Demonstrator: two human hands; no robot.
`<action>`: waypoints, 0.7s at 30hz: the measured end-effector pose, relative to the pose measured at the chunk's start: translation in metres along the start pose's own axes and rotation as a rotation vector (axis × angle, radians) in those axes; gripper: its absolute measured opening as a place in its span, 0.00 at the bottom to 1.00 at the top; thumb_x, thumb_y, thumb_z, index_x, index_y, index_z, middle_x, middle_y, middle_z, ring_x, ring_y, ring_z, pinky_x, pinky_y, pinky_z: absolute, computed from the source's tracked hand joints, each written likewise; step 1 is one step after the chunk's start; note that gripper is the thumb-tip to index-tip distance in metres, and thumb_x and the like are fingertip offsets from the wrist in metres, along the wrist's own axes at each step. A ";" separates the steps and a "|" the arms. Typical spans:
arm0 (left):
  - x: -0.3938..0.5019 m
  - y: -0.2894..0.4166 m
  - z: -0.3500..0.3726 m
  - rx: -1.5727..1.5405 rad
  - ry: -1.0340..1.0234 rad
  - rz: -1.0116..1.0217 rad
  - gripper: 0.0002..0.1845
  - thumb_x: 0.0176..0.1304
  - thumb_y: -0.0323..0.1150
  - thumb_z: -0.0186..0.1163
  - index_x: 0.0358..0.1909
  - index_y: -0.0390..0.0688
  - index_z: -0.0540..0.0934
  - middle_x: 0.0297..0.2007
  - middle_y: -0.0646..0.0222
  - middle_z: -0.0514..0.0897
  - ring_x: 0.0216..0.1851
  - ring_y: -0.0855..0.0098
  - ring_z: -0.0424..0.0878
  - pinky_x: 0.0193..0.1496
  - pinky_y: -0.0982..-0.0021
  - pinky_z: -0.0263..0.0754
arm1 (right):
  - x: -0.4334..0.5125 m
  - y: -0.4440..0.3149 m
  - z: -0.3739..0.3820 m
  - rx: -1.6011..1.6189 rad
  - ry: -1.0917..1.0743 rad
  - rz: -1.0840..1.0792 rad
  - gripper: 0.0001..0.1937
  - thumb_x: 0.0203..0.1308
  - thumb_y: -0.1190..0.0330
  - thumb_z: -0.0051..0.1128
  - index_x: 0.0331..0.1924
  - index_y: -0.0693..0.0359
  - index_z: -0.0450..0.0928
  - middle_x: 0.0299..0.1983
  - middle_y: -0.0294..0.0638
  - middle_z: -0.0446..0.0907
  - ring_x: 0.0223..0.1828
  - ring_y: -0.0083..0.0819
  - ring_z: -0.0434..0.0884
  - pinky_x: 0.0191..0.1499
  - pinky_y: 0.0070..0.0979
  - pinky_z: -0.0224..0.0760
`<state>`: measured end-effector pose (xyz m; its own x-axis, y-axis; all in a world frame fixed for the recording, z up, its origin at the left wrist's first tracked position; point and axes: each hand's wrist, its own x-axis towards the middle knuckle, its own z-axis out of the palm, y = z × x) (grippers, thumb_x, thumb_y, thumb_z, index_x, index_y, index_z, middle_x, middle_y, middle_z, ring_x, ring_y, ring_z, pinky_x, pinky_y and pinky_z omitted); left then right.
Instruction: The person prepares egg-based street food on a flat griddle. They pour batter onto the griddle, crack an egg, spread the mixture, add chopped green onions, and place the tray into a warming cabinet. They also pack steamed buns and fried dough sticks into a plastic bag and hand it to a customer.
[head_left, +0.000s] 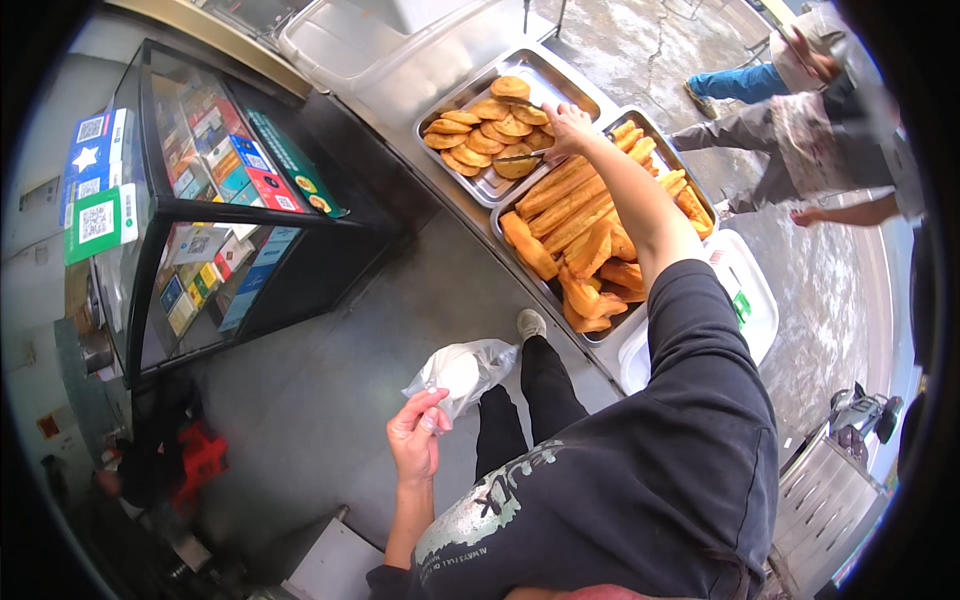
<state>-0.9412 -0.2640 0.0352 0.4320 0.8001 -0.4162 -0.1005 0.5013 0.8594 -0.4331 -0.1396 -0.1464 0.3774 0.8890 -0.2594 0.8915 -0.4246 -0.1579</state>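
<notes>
My left hand (420, 429) pinches the top of a clear plastic bag (491, 360) with a round white item (459, 373) inside; what it is, I cannot tell. Stretched out over the counter, my right hand (568, 129) grips metal tongs (519, 157). Their two arms are spread above a pile of round, flat fried cakes (491, 133) in a steel tray (484, 191). Beneath my right forearm lies a second steel tray (594, 339), heaped with long fried dough sticks (566, 202) and broader fried pieces (589, 292).
A translucent plastic bin (420, 67) stands beyond the cake tray. White lids (750, 300) lie by the dough sticks. A glass display case (225, 210) with small boxes and printed codes is at left. Two people (810, 142) are across the counter. A red stool-like object (199, 457) sits low left.
</notes>
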 end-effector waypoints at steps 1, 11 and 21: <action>0.003 0.001 0.000 0.001 -0.017 -0.009 0.09 0.59 0.24 0.58 0.41 0.34 0.81 0.44 0.56 0.80 0.26 0.75 0.75 0.30 0.77 0.68 | -0.003 -0.001 -0.003 -0.007 0.017 -0.016 0.51 0.29 0.54 0.73 0.63 0.55 0.55 0.51 0.51 0.67 0.57 0.47 0.65 0.55 0.42 0.62; 0.026 0.023 0.012 -0.016 -0.074 0.100 0.11 0.59 0.21 0.55 0.42 0.34 0.80 0.45 0.58 0.79 0.33 0.72 0.78 0.41 0.69 0.75 | -0.064 0.015 -0.066 -0.018 0.217 0.089 0.28 0.38 0.57 0.68 0.43 0.65 0.73 0.42 0.52 0.77 0.45 0.45 0.78 0.47 0.35 0.74; 0.052 0.049 0.053 -0.022 -0.144 0.151 0.18 0.59 0.20 0.50 0.52 0.34 0.76 0.53 0.58 0.75 0.34 0.74 0.77 0.40 0.73 0.74 | -0.053 0.005 -0.059 -0.165 0.058 0.141 0.10 0.49 0.70 0.56 0.36 0.62 0.81 0.40 0.49 0.80 0.43 0.42 0.81 0.43 0.34 0.76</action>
<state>-0.8759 -0.2150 0.0714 0.5342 0.8121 -0.2347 -0.1931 0.3875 0.9014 -0.4336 -0.1787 -0.0768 0.5111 0.8329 -0.2120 0.8558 -0.5160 0.0358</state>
